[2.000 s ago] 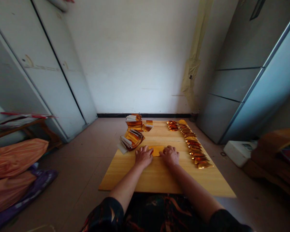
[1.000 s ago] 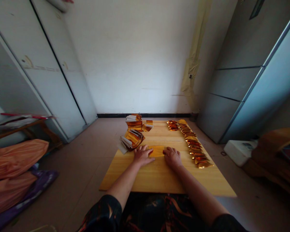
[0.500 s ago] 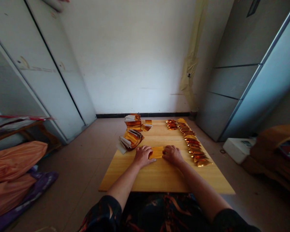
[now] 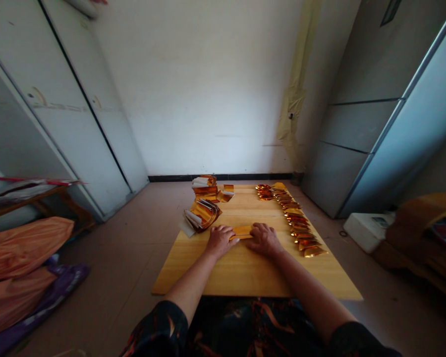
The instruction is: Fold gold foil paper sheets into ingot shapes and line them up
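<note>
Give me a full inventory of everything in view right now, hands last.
folded foil strip: one, gold, on the board between the hands
wooden board: one, pale yellow, centre of view
folded foil pieces: many, gold, row along the board's right side
foil stack: one, gold and white, board's far left
fanned foil stack: one, gold and silver, board's left edge
wardrobe: one, white, left
cabinet: one, grey-blue, right
bags: two, orange, floor at left
bag: one, purple, under the orange ones
box: one, white, floor at right
left hand: one, bare, on the strip's left end
right hand: one, bare, on the strip's right end
</note>
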Tool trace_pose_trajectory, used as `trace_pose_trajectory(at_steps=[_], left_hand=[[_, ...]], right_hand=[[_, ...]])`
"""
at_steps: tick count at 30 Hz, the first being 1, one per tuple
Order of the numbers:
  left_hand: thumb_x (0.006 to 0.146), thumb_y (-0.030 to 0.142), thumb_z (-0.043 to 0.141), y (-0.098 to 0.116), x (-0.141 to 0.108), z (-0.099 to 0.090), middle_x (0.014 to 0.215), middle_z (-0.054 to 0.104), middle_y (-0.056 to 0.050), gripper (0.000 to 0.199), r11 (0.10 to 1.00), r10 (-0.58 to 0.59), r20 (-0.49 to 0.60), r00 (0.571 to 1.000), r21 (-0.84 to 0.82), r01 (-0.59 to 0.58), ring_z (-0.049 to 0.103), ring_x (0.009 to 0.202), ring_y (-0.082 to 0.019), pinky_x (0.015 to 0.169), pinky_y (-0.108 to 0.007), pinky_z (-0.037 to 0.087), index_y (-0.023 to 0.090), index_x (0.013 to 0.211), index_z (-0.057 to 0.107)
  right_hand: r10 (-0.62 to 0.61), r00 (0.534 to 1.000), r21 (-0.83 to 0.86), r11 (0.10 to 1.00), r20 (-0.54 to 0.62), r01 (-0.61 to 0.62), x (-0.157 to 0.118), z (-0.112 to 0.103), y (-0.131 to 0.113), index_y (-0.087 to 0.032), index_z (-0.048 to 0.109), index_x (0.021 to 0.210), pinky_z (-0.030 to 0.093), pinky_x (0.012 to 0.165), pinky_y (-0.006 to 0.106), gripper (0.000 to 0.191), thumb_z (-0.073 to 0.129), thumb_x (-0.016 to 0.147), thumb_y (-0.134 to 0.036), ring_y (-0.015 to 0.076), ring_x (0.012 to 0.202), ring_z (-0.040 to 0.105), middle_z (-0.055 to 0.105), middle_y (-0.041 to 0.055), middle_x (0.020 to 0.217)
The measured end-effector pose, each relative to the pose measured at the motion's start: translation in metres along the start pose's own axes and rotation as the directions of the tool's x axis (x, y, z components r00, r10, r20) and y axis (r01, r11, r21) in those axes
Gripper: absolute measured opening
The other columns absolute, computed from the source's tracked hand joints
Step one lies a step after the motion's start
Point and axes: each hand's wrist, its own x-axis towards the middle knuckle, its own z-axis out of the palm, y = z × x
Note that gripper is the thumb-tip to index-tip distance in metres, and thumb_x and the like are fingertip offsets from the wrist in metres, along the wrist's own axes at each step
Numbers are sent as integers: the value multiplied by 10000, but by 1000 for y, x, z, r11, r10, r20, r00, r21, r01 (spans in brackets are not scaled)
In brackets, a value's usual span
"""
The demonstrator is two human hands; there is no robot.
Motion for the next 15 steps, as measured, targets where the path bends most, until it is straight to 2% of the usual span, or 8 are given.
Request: trace_pose_trajectory(at_steps=[2,5,7,10,12,15], left_hand=[[888,393,486,0,0,1,1149,655,2,242,1000,-15,-6,1000,-16,15,536,1061,-187,889,-365,331,279,939,693],[919,362,419,-2,1,1,1127,665,-6,309,998,-13,-15,1000,-55,12,545,1042,-181,898,-341,348,265,920,712],[924,351,401,-4,2,1,1106,672,-24,339,996,-12,-20,1000,-83,10,552,1024,-180,894,-320,365,240,905,720],[915,338,415,-7,6,3,1026,690,-49,332,991,-50,-32,998,-124,46,570,971,-174,868,-291,390,210,889,720],[892,309,456,-8,10,5,948,697,-48,284,986,-102,-38,994,-140,96,578,926,-166,845,-277,399,204,853,717],[848,269,515,-6,15,8,877,693,-41,213,974,-193,-46,980,-133,185,579,887,-164,811,-270,401,200,787,708]], right_hand=[[-67,997,38,997,-45,69,2,4,1,-216,637,1023,346,903,366,294,625,775,-374,236,1111,477,565,101,1226],[-95,995,114,989,-16,96,8,7,-1,-204,667,936,386,861,301,180,513,854,-249,182,968,560,668,71,1012],[-35,999,149,988,14,33,15,7,-4,-205,675,913,404,826,259,213,467,874,-216,157,888,588,692,41,918],[105,993,145,983,47,-111,24,7,-11,-215,674,954,411,803,225,230,456,884,-234,145,894,601,699,25,943],[219,974,98,970,62,-225,28,8,-15,-215,658,1016,410,791,223,240,460,888,-262,149,908,607,697,36,970],[354,935,-5,935,26,-354,30,14,-21,-209,583,1168,408,773,246,313,457,891,-281,170,910,614,685,72,1000]])
